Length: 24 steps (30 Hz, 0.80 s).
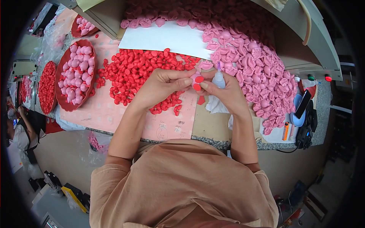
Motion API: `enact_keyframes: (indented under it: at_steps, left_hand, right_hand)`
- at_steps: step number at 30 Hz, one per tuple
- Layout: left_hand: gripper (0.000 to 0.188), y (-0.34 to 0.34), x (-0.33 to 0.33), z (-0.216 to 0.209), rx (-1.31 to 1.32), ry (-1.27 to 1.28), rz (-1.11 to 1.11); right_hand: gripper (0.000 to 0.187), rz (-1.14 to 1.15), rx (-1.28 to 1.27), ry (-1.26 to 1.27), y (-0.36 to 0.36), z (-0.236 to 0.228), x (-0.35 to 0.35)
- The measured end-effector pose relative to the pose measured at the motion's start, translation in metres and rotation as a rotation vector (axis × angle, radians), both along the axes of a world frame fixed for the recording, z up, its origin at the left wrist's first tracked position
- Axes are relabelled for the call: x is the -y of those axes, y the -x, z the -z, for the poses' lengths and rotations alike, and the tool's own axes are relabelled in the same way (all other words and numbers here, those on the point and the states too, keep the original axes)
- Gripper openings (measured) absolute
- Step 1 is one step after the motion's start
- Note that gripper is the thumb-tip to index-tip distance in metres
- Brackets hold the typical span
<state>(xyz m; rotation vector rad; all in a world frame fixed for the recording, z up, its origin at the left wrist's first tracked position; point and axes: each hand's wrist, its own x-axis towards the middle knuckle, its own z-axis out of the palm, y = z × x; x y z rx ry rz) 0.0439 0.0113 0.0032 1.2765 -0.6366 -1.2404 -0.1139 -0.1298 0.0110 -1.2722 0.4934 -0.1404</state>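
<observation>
Over the worktable, my two hands meet at a small pink rounded plastic piece with red oval parts [197, 79] on it. My left hand [163, 85] is closed, pinching the piece between thumb and fingertips. My right hand [228, 93] is closed too, its thumb and fingertip at the red ovals. Tucked in that same hand is a translucent squeeze bottle [219, 79] with a purple nozzle, pointing up. Loose red parts [140, 68] lie heaped beside and beneath my left hand. To the right spreads a pile of pink shell-like pieces [262, 76].
A red scalloped tray [61, 100] of pink-and-red pieces stands left, with a basket of red parts [47, 87] beyond. White paper [163, 36] lies at the back. At right are a phone [303, 103], an orange lighter [285, 131] and a machine housing [323, 45] with buttons.
</observation>
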Motion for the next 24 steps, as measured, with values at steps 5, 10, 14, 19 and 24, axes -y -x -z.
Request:
enact_keyframes:
  at_steps: [5,10,14,19,24]
  left_hand:
    - [0.030,0.0012,0.0011,-0.0002,0.012,0.001,-0.005]
    - [0.030,0.0005,0.0007,0.0005,0.014,0.000,-0.001]
    - [0.030,0.0006,0.0010,0.0006,0.016,-0.019,-0.003]
    - [0.030,0.0020,0.0007,0.0015,0.013,0.001,-0.015]
    - [0.030,0.0024,0.0013,0.0015,0.004,-0.011,-0.019]
  right_hand:
    - [0.026,0.009,0.007,-0.001,-0.0004,0.0006,0.0007]
    - [0.026,0.013,0.018,0.006,-0.0005,0.0021,0.0002]
    - [0.026,0.027,0.009,-0.003,-0.0002,0.0024,0.0005]
    - [0.026,0.028,0.015,-0.011,-0.0005,0.0003,-0.0009]
    - [0.025,0.030,0.018,-0.001,-0.0006,0.0008,-0.0012]
